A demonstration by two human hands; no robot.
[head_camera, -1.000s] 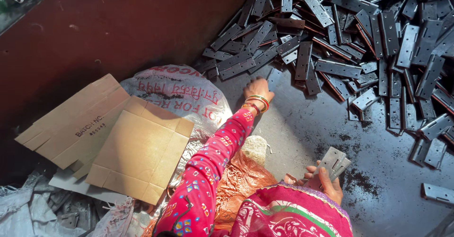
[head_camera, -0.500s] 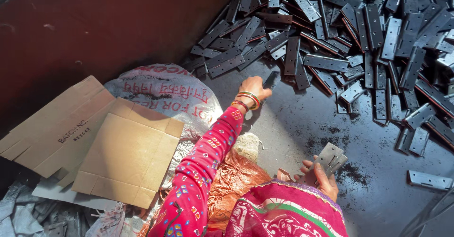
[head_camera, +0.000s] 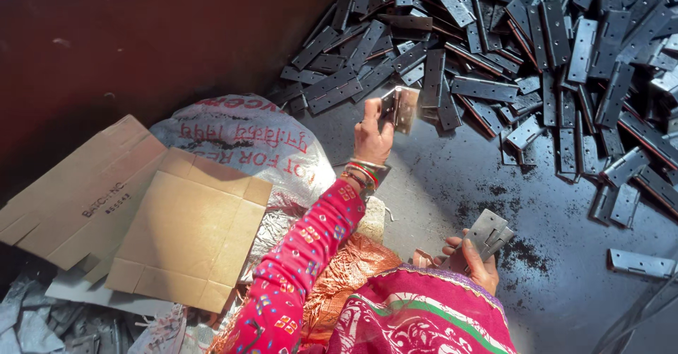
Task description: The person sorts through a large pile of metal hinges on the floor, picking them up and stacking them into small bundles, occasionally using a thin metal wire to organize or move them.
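My left hand [head_camera: 371,138], in a pink patterned sleeve with bangles at the wrist, reaches to the near edge of a big pile of dark metal hinges [head_camera: 537,50]. It grips one folded hinge [head_camera: 400,108] that catches the sunlight. Closer to my body, my right hand [head_camera: 474,266] holds another grey hinge [head_camera: 489,232], partly opened, just above the dark floor. Pink and orange cloth covers my lap at the bottom.
A white printed sack [head_camera: 254,149] lies left of my arm, with flattened cardboard [head_camera: 141,213] over part of it. A dark red wall [head_camera: 141,36] runs behind. Loose hinges [head_camera: 639,263] lie scattered on the floor at the right, and grey scraps [head_camera: 42,319] sit bottom left.
My left hand has closed on a hinge at the pile's edge and lifted it clear. The right hand has stayed near my lap with its hinge.
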